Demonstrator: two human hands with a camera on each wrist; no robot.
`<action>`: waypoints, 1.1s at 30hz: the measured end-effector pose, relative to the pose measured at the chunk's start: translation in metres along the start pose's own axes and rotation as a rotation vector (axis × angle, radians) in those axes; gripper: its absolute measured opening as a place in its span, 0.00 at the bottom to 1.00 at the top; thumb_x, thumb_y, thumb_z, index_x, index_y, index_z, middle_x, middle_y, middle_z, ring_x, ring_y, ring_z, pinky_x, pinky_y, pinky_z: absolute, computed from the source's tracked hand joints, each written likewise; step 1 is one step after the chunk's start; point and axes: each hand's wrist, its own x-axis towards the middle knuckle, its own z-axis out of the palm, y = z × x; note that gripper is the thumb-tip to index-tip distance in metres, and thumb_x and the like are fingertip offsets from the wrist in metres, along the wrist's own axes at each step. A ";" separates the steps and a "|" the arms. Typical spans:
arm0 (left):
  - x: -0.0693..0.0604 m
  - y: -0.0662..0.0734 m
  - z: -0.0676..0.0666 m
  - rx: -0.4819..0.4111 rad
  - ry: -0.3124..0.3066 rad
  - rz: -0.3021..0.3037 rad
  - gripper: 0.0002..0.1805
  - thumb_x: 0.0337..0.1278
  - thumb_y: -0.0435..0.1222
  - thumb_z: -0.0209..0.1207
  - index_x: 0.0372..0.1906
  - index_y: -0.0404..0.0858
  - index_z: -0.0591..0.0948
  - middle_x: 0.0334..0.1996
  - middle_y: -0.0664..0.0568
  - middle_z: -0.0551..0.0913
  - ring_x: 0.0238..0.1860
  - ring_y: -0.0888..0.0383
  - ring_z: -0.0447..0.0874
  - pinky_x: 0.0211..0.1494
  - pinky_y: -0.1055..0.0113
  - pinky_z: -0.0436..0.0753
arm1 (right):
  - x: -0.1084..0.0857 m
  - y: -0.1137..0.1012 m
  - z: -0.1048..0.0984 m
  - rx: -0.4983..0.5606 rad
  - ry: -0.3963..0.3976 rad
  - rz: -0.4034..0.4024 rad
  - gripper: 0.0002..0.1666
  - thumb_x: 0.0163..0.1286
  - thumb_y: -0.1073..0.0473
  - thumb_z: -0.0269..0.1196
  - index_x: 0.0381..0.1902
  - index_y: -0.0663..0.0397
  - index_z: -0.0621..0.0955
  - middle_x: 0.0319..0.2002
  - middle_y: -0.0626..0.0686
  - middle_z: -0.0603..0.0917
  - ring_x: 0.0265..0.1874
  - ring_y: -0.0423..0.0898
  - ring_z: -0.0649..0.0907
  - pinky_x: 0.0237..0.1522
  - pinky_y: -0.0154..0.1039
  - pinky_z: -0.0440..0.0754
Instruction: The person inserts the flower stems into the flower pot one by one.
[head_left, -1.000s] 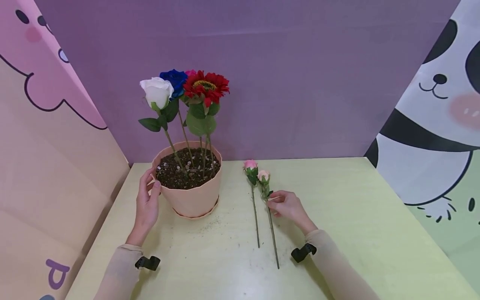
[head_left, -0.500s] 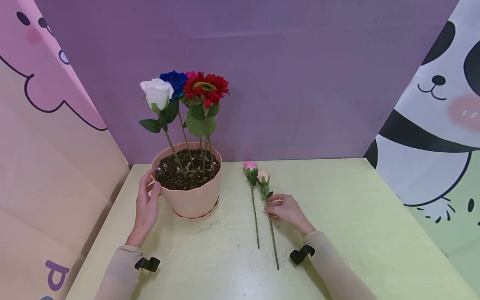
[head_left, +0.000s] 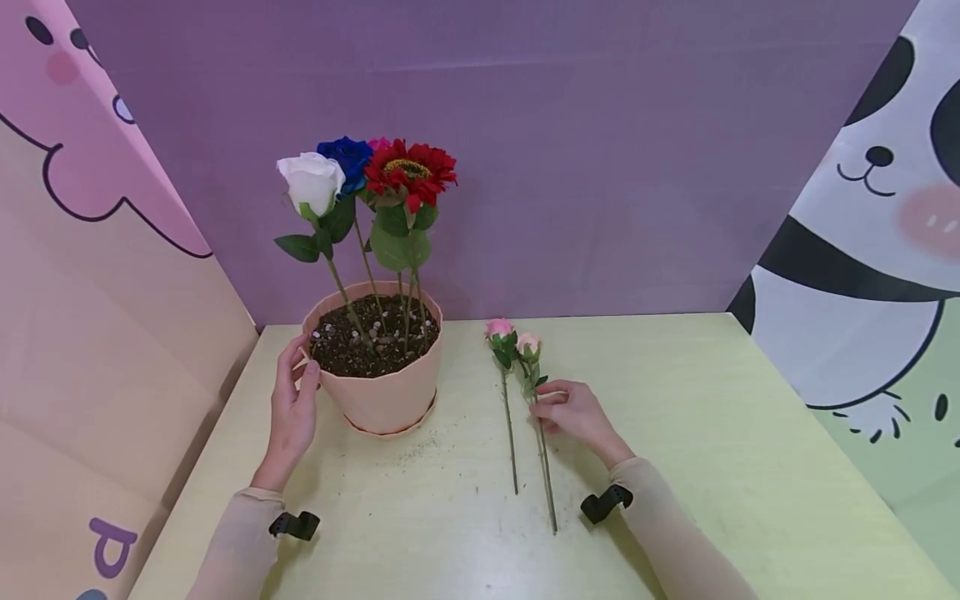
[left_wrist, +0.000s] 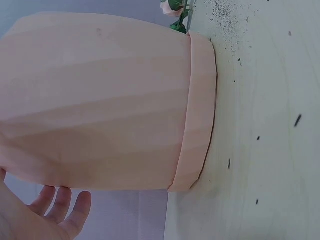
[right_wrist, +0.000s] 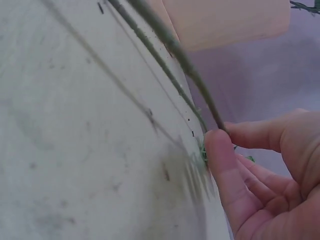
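A pink flowerpot full of dark soil stands on its saucer at the table's left. In it stand a white rose, a blue rose and a red daisy-like flower; a magenta bloom shows partly behind. My left hand rests against the pot's left side, its relaxed fingers and thumb touching the wall below the rim. With thumb and fingertips, my right hand pinches the stem of a pale pink rose. Left of it, a brighter pink rose lies on the table.
Crumbs of soil are scattered on the pale table before the pot. A purple backdrop rises along the far edge, with cartoon-printed panels at left and right. Each wrist bears a black camera mount.
The right hand's fingers have settled on the pale pink rose's stem, and that rose has risen very slightly. The left hand and the pot stay in place.
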 end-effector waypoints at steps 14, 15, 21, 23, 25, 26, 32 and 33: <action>0.001 0.000 0.000 -0.001 -0.004 -0.021 0.29 0.88 0.42 0.42 0.85 0.46 0.58 0.81 0.42 0.63 0.71 0.51 0.70 0.64 0.74 0.71 | 0.001 -0.025 -0.008 0.104 0.048 -0.066 0.27 0.74 0.62 0.69 0.67 0.69 0.80 0.58 0.68 0.88 0.47 0.55 0.92 0.41 0.40 0.92; 0.001 0.000 0.000 0.000 -0.002 -0.018 0.29 0.88 0.42 0.42 0.85 0.46 0.58 0.81 0.42 0.63 0.71 0.51 0.70 0.63 0.74 0.71 | 0.000 -0.027 -0.009 0.115 0.054 -0.070 0.28 0.74 0.62 0.70 0.67 0.69 0.80 0.57 0.67 0.88 0.46 0.54 0.92 0.41 0.40 0.92; 0.000 0.000 0.001 -0.004 -0.001 0.004 0.28 0.89 0.42 0.42 0.85 0.47 0.59 0.80 0.43 0.64 0.67 0.63 0.69 0.63 0.72 0.71 | -0.003 -0.041 -0.013 0.157 0.069 -0.094 0.28 0.75 0.60 0.70 0.67 0.68 0.79 0.55 0.63 0.90 0.43 0.44 0.92 0.42 0.39 0.92; 0.000 -0.001 0.001 -0.003 -0.002 0.009 0.28 0.89 0.42 0.41 0.85 0.47 0.59 0.80 0.43 0.65 0.65 0.67 0.68 0.63 0.72 0.71 | -0.004 -0.046 -0.014 0.165 0.079 -0.107 0.27 0.75 0.59 0.70 0.67 0.66 0.80 0.54 0.62 0.90 0.41 0.41 0.92 0.43 0.39 0.92; 0.000 -0.001 0.001 -0.004 -0.001 0.013 0.28 0.89 0.42 0.42 0.85 0.46 0.59 0.80 0.43 0.65 0.65 0.68 0.68 0.62 0.72 0.71 | -0.004 -0.050 -0.014 0.170 0.096 -0.133 0.26 0.74 0.59 0.71 0.65 0.65 0.81 0.54 0.62 0.90 0.39 0.38 0.91 0.42 0.39 0.92; 0.000 -0.001 0.001 -0.004 0.000 0.015 0.28 0.89 0.42 0.42 0.85 0.46 0.59 0.80 0.42 0.65 0.65 0.68 0.68 0.62 0.73 0.71 | -0.005 -0.053 -0.014 0.176 0.105 -0.148 0.26 0.74 0.59 0.71 0.65 0.65 0.82 0.54 0.62 0.90 0.38 0.38 0.91 0.42 0.39 0.92; 0.000 -0.002 0.001 0.002 0.009 0.026 0.28 0.89 0.42 0.42 0.84 0.46 0.60 0.79 0.40 0.66 0.67 0.58 0.70 0.61 0.75 0.71 | -0.008 -0.070 -0.014 0.178 0.153 -0.234 0.24 0.73 0.58 0.72 0.63 0.64 0.83 0.52 0.61 0.91 0.38 0.38 0.91 0.40 0.39 0.92; 0.000 -0.002 0.001 0.002 0.009 0.027 0.28 0.89 0.42 0.42 0.84 0.45 0.60 0.79 0.40 0.66 0.68 0.57 0.70 0.61 0.75 0.71 | -0.009 -0.074 -0.014 0.183 0.160 -0.245 0.24 0.73 0.58 0.72 0.63 0.64 0.83 0.51 0.60 0.92 0.38 0.38 0.91 0.39 0.38 0.92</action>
